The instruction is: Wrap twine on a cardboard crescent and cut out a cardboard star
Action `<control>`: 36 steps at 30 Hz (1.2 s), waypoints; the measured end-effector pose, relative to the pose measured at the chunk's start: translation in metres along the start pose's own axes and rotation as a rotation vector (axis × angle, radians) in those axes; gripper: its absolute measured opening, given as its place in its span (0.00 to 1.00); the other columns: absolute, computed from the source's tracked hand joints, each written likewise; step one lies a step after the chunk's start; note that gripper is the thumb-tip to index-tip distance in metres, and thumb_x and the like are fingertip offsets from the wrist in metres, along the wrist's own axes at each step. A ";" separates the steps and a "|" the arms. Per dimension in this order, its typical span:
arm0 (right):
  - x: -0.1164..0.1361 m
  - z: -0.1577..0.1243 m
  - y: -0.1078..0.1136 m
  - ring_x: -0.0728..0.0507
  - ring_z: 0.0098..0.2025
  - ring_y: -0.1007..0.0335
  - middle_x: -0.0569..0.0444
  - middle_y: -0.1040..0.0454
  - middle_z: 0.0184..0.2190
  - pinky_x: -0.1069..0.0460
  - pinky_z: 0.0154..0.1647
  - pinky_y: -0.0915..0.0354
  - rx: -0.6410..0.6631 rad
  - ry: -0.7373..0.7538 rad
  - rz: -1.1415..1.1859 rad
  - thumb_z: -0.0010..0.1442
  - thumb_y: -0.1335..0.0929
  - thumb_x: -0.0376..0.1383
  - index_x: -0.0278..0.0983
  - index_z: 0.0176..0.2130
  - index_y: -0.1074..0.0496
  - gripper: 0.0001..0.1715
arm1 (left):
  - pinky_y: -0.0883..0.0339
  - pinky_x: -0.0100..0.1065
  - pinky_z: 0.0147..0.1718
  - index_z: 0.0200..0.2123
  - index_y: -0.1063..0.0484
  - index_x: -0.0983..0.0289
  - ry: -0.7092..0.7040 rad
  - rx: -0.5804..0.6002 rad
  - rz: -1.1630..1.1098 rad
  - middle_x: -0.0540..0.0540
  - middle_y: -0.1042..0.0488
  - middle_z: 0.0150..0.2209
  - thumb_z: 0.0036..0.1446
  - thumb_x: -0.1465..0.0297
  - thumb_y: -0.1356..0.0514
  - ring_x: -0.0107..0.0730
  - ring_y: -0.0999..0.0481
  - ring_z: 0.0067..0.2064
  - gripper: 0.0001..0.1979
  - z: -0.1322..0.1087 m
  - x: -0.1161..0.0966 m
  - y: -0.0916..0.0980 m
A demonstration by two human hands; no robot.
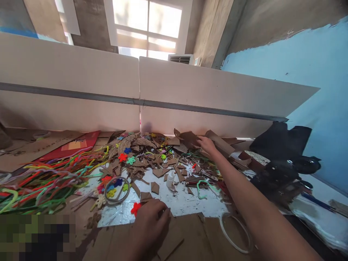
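My right hand [206, 145] reaches far across the table to a heap of brown cardboard scraps [187, 139] by the partition, its fingers curled on a piece there. Near the front edge, my left hand [149, 224] rests closed on a cardboard sheet [187, 235], fingers bent under; what they hold is hidden. A red pipe-cleaner flower [135, 208] lies just left of that hand. A small white glue bottle [170, 178] stands between the two hands on a white sheet [187, 201].
A pile of coloured pipe cleaners [46, 179] covers the left. A ring with small flowers [116, 188], a woven jute mat [136, 145], a white hoop [235, 232], a red folder [73, 145] and a black bag [282, 145] lie around. A beige partition [136, 87] closes the back.
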State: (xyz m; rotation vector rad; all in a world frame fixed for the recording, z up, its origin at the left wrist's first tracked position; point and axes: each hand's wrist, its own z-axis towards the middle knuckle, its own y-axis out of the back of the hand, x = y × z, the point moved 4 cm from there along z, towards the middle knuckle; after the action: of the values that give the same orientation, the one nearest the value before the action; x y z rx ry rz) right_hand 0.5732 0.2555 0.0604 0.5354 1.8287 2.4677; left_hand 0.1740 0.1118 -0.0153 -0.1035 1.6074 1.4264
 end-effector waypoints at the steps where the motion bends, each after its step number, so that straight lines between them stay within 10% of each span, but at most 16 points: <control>1: -0.004 0.002 0.006 0.37 0.54 0.25 0.46 0.27 0.58 0.38 0.53 0.26 -0.020 -0.022 -0.009 0.70 0.30 0.42 0.37 0.58 0.28 0.20 | 0.40 0.36 0.36 0.27 0.26 0.61 -0.004 0.000 0.000 0.55 0.22 0.32 0.65 0.68 0.47 0.39 0.24 0.37 0.15 0.001 0.001 -0.001; 9: 0.012 -0.003 -0.020 0.36 0.57 0.27 0.45 0.28 0.60 0.37 0.57 0.29 -0.003 0.002 -0.014 0.70 0.30 0.42 0.38 0.60 0.29 0.22 | 0.39 0.36 0.36 0.29 0.25 0.61 -0.026 0.008 0.007 0.55 0.21 0.32 0.66 0.67 0.47 0.39 0.23 0.37 0.15 0.003 0.006 -0.005; 15: 0.043 -0.009 -0.048 0.32 0.70 0.41 0.47 0.33 0.68 0.34 0.71 0.49 -0.012 0.063 0.053 0.65 0.28 0.35 0.45 0.61 0.26 0.26 | 0.38 0.36 0.36 0.30 0.24 0.61 -0.045 -0.013 0.013 0.55 0.21 0.32 0.66 0.67 0.46 0.39 0.22 0.37 0.14 0.004 0.009 -0.005; 24: 0.007 0.009 0.014 0.35 0.54 0.24 0.45 0.19 0.53 0.38 0.57 0.32 -0.207 -0.122 0.484 0.67 0.32 0.47 0.35 0.56 0.24 0.25 | 0.38 0.35 0.36 0.29 0.24 0.61 -0.037 -0.038 0.019 0.54 0.20 0.32 0.65 0.67 0.45 0.39 0.22 0.37 0.14 0.002 0.008 -0.005; 36: -0.010 -0.031 0.049 0.33 0.48 0.19 0.46 0.15 0.45 0.37 0.52 0.25 -0.056 -0.239 1.067 0.60 0.28 0.46 0.41 0.48 0.24 0.19 | 0.33 0.35 0.36 0.35 0.20 0.58 -0.036 -0.218 -0.168 0.53 0.18 0.34 0.66 0.59 0.43 0.38 0.22 0.36 0.15 0.002 0.007 0.012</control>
State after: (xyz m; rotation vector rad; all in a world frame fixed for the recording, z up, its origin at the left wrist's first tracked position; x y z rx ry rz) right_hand 0.5827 0.2097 0.0961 2.1360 1.5662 2.7153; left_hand 0.1638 0.1212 -0.0109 -0.3302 1.3760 1.4588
